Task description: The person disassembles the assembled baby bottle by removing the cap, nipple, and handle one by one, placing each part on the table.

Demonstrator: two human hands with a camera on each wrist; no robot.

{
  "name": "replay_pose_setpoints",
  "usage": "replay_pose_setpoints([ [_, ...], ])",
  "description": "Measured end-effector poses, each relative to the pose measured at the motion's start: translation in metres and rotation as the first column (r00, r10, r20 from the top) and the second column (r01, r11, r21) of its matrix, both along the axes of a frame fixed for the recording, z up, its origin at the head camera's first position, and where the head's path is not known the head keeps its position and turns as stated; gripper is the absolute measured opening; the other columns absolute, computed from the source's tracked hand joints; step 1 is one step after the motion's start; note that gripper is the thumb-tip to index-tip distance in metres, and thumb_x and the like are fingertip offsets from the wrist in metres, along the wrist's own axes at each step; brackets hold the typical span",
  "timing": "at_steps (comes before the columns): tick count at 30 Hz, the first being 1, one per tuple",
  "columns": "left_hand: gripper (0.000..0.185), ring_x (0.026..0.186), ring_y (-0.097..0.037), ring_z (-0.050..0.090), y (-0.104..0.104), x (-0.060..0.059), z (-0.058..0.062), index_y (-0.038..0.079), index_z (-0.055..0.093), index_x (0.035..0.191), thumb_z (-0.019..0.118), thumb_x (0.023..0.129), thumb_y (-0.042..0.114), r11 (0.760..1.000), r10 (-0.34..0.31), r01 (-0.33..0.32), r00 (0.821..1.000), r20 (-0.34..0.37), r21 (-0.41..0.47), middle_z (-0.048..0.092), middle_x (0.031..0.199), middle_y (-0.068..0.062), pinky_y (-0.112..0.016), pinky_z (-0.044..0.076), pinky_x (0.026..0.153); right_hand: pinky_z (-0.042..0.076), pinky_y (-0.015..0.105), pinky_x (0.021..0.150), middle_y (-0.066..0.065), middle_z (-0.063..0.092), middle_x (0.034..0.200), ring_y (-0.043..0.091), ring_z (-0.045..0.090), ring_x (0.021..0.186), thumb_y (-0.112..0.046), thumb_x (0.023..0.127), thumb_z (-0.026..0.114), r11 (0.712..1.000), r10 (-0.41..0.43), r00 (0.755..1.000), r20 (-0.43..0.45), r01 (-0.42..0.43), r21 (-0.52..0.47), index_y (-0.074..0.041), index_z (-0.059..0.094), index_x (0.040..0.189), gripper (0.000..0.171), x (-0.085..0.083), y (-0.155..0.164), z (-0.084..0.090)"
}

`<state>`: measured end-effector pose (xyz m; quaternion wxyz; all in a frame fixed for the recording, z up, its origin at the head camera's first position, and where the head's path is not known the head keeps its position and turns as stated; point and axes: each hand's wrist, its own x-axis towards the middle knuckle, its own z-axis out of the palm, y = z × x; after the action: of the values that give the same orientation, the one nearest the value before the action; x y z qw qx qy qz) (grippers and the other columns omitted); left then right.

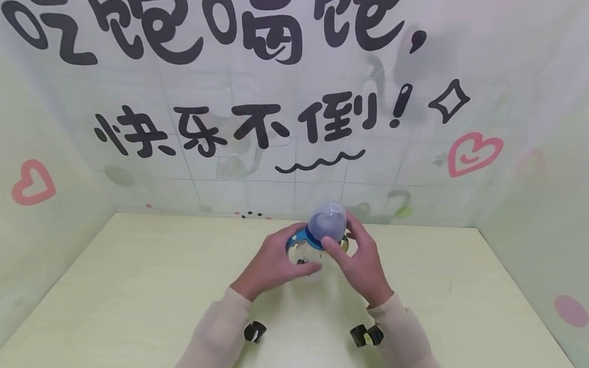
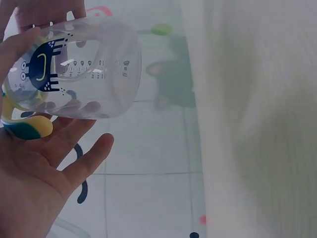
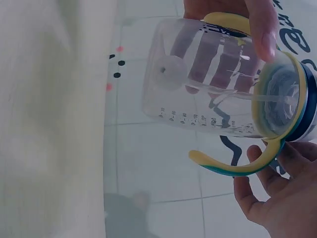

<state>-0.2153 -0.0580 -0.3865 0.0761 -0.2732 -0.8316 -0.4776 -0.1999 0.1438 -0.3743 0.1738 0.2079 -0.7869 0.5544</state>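
Observation:
A clear baby bottle (image 1: 304, 255) with a translucent bluish dome cap (image 1: 328, 222) and a blue collar is held upright above the table. My left hand (image 1: 276, 259) grips its body from the left, the fingers passing behind and the thumb in front. On the other side, my right hand (image 1: 362, 260) holds it at the collar and cap, with the thumb in front. Yellow-and-teal handles (image 3: 233, 171) stick out from the collar. Inside the bottle (image 3: 198, 84), the right wrist view shows a straw with a round weight. A dark blue animal print (image 2: 42, 67) decorates the side.
A pale wooden table (image 1: 169, 288) lies under the hands. Behind it stands a white tiled-pattern backdrop (image 1: 254, 193) with large black lettering, and side panels (image 1: 21, 247) flank the table. Small black devices (image 1: 255, 332) sit at both wrists.

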Motion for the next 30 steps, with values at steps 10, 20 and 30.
replay_pose_setpoints([
  [10, 0.069, 0.11, -0.024, 0.063, -0.003, 0.012, 0.002, 0.015, 0.057, 0.137, 0.087, 0.076, 0.028, 0.994, -0.076, 0.077, 0.997, -0.013, 0.084, 0.064, 0.124, 0.003, -0.042, 0.055, 0.09, 0.043, 0.05, 0.096, 0.003, 0.065, 0.125, 0.02, 0.057, 0.112, -0.01, 0.09, 0.07, 0.996, 0.065, 0.997, -0.035, -0.067, -0.057, -0.013, 0.055, 0.14, 0.053, 0.009, 0.004, 0.006],
  [20, 0.07, 0.108, -0.021, 0.063, -0.002, 0.016, 0.005, 0.014, 0.056, 0.138, 0.087, 0.077, 0.029, 0.991, -0.104, 0.105, 0.994, -0.019, 0.082, 0.063, 0.125, 0.002, -0.041, 0.056, 0.088, 0.04, 0.052, 0.098, 0.005, 0.067, 0.119, 0.022, 0.058, 0.107, -0.008, 0.088, 0.072, 0.996, 0.056, 0.998, -0.035, -0.058, -0.061, -0.009, 0.058, 0.135, 0.049, 0.012, 0.006, 0.007],
  [30, 0.069, 0.102, -0.012, 0.062, -0.001, 0.018, 0.005, 0.014, 0.056, 0.137, 0.086, 0.078, 0.031, 0.992, -0.106, 0.107, 0.994, -0.018, 0.069, 0.065, 0.122, 0.003, -0.031, 0.057, 0.084, 0.04, 0.052, 0.099, 0.008, 0.067, 0.119, 0.023, 0.058, 0.107, -0.006, 0.088, 0.072, 0.999, 0.025, 0.999, -0.048, -0.027, -0.046, -0.006, 0.057, 0.137, 0.051, 0.014, 0.006, 0.007],
])
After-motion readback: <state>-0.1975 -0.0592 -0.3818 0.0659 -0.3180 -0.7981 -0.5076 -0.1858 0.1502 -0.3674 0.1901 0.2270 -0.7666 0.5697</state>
